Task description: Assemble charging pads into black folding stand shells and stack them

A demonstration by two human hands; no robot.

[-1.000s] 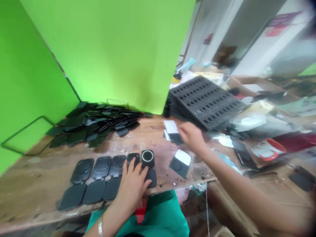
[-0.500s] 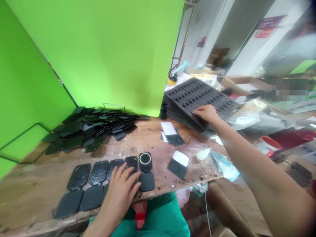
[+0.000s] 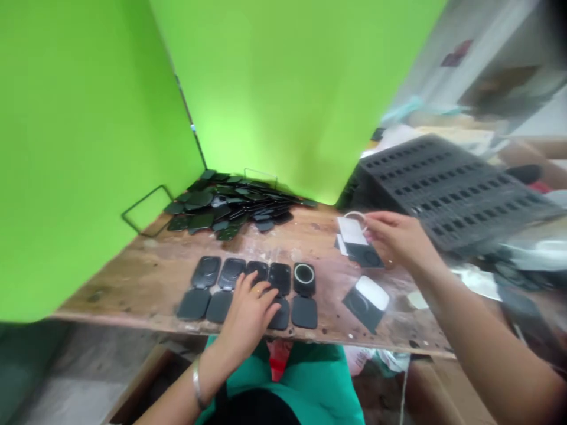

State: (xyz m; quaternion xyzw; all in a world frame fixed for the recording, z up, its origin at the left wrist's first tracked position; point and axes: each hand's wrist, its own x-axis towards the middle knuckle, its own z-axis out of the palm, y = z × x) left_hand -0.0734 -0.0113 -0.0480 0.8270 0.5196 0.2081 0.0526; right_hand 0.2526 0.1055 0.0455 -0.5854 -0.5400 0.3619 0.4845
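While my right hand [image 3: 394,233] pinches a thin white ring [image 3: 353,213] between thumb and fingertips, right of the middle of the frame, my left hand [image 3: 252,304] lies spread wide with nothing gripped, reaching over the row of black hinged units [image 3: 304,316] in the lower middle. Five of them lie opened out side by side along the near edge of the desk [image 3: 146,283], and my left fingers partly cover the third and fourth from the left. On the upper panel of the rightmost unit sits a pale ring [image 3: 304,264]. The ring I hold shows just above a white sheet [image 3: 353,230], which overlaps a dark card [image 3: 365,255]; whether the ring touches the sheet I cannot tell. Nearer me, a second dark card [image 3: 357,304] carries a white rounded piece [image 3: 372,291]. Black plates [image 3: 221,206] are heaped left of the frame's middle, against the green partition [image 3: 274,88], and a blurred grey slotted tray [image 3: 452,189] leans at the right. I wear a silvery bracelet [image 3: 196,383] on my left wrist.
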